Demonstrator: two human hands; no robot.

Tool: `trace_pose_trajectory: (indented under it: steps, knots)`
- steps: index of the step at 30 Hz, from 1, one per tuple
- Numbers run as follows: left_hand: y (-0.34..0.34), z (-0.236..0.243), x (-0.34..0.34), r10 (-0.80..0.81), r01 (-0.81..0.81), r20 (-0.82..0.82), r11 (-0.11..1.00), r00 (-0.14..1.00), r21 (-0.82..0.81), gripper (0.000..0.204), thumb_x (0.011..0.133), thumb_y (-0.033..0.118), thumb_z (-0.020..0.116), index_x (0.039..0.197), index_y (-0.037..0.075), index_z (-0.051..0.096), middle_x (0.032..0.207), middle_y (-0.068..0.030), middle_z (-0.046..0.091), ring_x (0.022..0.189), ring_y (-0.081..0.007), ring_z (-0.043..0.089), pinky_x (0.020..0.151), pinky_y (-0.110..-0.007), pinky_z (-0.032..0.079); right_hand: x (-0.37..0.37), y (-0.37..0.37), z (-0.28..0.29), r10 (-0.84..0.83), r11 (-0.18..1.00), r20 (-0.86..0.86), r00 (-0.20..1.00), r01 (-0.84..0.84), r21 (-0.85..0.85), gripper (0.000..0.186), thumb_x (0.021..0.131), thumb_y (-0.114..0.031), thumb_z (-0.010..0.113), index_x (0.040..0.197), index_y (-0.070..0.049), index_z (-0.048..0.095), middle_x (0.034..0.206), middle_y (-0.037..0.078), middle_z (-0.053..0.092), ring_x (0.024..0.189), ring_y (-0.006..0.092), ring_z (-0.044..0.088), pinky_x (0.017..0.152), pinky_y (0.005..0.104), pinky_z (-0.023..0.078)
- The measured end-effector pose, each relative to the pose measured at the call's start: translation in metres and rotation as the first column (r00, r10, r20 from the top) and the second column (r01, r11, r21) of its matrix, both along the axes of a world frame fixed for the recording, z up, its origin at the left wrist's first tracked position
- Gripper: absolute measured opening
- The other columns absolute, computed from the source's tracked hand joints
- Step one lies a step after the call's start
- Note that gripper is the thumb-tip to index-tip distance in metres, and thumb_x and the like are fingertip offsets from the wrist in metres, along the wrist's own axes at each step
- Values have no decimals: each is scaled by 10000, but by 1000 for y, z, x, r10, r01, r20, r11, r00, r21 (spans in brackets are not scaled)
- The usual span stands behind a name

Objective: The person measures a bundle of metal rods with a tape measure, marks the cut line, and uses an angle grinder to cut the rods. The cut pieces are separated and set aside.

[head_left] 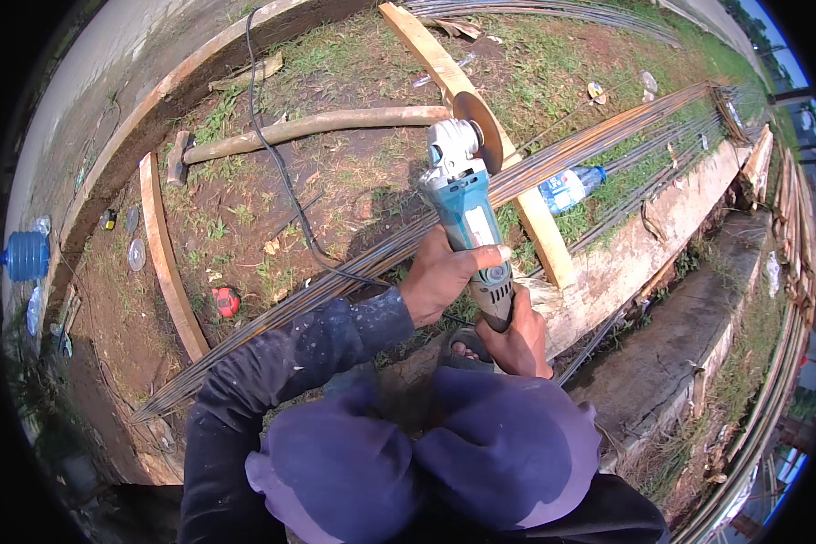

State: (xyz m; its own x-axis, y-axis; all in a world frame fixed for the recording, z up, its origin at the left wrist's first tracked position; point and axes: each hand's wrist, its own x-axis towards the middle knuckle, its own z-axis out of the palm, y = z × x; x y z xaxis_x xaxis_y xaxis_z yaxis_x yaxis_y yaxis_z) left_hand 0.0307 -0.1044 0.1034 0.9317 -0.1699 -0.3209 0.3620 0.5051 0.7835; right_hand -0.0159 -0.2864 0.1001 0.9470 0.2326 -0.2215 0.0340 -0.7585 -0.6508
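My left hand point(440, 281) is closed round the middle of a teal angle grinder point(462, 204), its thumb lying over the body. My right hand point(517, 340) grips the grinder's grey rear end, lower down. The grinder's silver head points away from me, with a brown disc point(487, 136) upright at its right side, over a pale timber point(546, 240). A long bundle of thin steel bars point(281, 317) runs diagonally beneath the tool and across that timber. Below my hands a sandalled foot point(467, 351) shows between the bent knees.
A sledgehammer point(308, 127), black cable point(299, 227), timber strip point(172, 263) and red tape measure point(227, 302) lie on dirt and grass. A water bottle point(571, 188) sits by the bars. A large blue jug point(23, 256) is far left; a concrete ledge point(662, 363) runs along my right.
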Motion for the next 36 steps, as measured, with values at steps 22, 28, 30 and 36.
trace_pose_trajectory:
  steps: [22, 28, 30, 36]
  knots:
    - [-95, -64, -87, 298, -345, -355, 935, 886, -77, 243, 816, 78, 748, 1016, 25, 620, 904, -67, 668, 790, -176, 667, 721, -343, 550, -77, -77, -47, 71, 994, -19, 997, -73, -79, 483, 735, -275, 796, 1020, -29, 494, 633, 229, 633, 582, 438, 651, 522, 507, 522]
    - [-118, -77, -99, 302, -331, -328, 943, 895, -34, 218, 834, 90, 760, 1010, 39, 643, 893, -33, 671, 802, -125, 653, 711, -323, 532, -105, -94, -55, -13, 991, -143, 990, -6, -132, 479, 722, -279, 810, 1012, -33, 518, 641, 227, 637, 595, 433, 652, 525, 506, 510]
    - [-115, -79, -97, 311, -340, -342, 940, 887, -27, 218, 836, 90, 757, 1015, 37, 643, 895, -31, 670, 797, -120, 649, 707, -320, 530, -101, -90, -55, -30, 994, -165, 986, 12, -112, 474, 716, -283, 815, 998, -31, 530, 649, 228, 642, 610, 439, 655, 540, 506, 513]
    - [-118, -86, -91, 364, -400, -341, 916, 867, -38, 257, 846, 54, 719, 1058, 21, 577, 878, -37, 624, 745, -133, 638, 648, -322, 540, -86, -71, -30, -78, 956, -186, 979, 20, -292, 454, 713, -248, 813, 1013, -18, 562, 722, 253, 665, 700, 460, 672, 630, 508, 531]
